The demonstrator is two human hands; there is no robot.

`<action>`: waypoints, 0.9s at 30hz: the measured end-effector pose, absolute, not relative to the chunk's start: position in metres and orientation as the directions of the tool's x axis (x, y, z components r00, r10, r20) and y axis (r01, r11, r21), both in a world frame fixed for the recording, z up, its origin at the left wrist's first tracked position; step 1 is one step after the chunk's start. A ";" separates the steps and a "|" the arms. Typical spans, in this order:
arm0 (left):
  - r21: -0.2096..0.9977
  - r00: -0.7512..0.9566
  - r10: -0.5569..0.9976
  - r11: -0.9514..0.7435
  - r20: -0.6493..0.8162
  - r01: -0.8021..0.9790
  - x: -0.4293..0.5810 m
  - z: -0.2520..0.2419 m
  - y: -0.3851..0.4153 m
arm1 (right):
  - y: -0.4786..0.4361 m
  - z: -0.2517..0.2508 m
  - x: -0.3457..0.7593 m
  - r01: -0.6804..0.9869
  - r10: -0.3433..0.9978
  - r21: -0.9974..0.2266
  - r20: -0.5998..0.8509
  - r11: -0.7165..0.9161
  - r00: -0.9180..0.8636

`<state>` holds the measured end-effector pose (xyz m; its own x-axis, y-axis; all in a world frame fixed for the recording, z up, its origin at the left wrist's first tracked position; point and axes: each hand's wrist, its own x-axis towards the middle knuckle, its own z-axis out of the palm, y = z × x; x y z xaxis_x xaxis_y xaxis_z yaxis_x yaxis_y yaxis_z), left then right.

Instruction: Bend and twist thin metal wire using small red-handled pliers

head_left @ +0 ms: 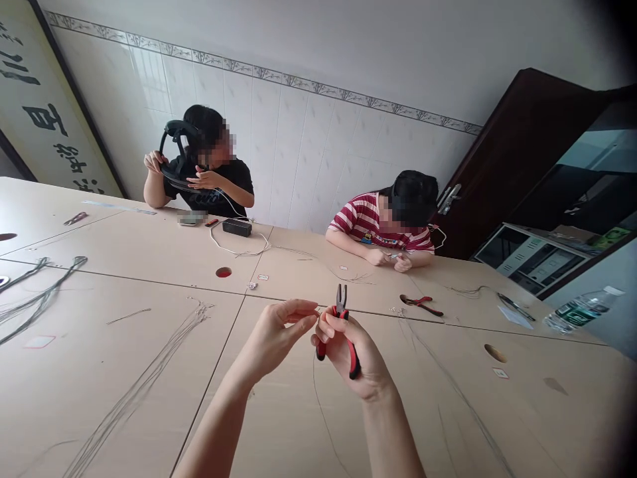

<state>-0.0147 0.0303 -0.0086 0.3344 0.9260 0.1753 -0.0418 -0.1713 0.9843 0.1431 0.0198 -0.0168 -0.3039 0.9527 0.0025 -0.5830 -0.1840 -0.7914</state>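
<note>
In my right hand [355, 352] are pliers [342, 302] with red and black handles, their jaws pointing away from me and slightly apart. My left hand [279, 335] is beside it, thumb and forefinger pinched together close to the right fingertips. What the left fingers pinch is too small to make out. A thin wire [322, 405] hangs below the meeting fingertips and runs toward me. To the left, a bundle of thin wires [144, 372] lies on the table. More thin wires [448, 378] stretch along the table to the right of my right arm.
Across the table [279, 438] sit two people, one holding a black headset [174, 153]. Other pliers [423, 304], a water bottle [580, 311], a black power adapter [237, 228] and wire bundles [50, 292] lie about. Round holes [495, 353] pierce the tabletop.
</note>
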 end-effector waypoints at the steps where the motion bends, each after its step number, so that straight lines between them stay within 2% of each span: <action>1: 0.984 0.349 0.920 -0.169 0.177 -0.054 -0.015 -0.008 0.030 | 0.022 -0.019 0.142 -0.593 0.952 -0.782 -0.004 -0.194 -0.307; 10: 0.992 0.187 0.978 -0.104 0.088 0.077 -0.011 -0.011 0.035 | 0.036 -0.029 0.138 -0.651 0.933 -0.699 -0.064 -0.296 -0.355; 17: 0.993 0.222 0.973 -0.088 0.068 0.079 -0.016 -0.013 0.038 | 0.035 -0.031 0.133 -0.661 0.909 -0.662 -0.075 -0.353 -0.411; 22: 0.959 0.200 0.973 -0.165 0.119 0.232 -0.023 -0.006 0.032 | 0.031 -0.027 0.136 -0.579 0.941 -0.772 -0.070 -0.261 -0.331; 27: 0.947 0.197 0.978 -0.126 0.068 0.297 -0.031 -0.002 0.029 | 0.030 -0.030 0.144 -0.306 0.987 -0.947 -0.052 -0.097 -0.154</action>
<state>-0.0309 0.0286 -0.0020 0.1973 0.9780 0.0682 0.2966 -0.1258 0.9467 0.1440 0.0299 -0.0304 -0.1536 0.9868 -0.0515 -0.3060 -0.0971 -0.9471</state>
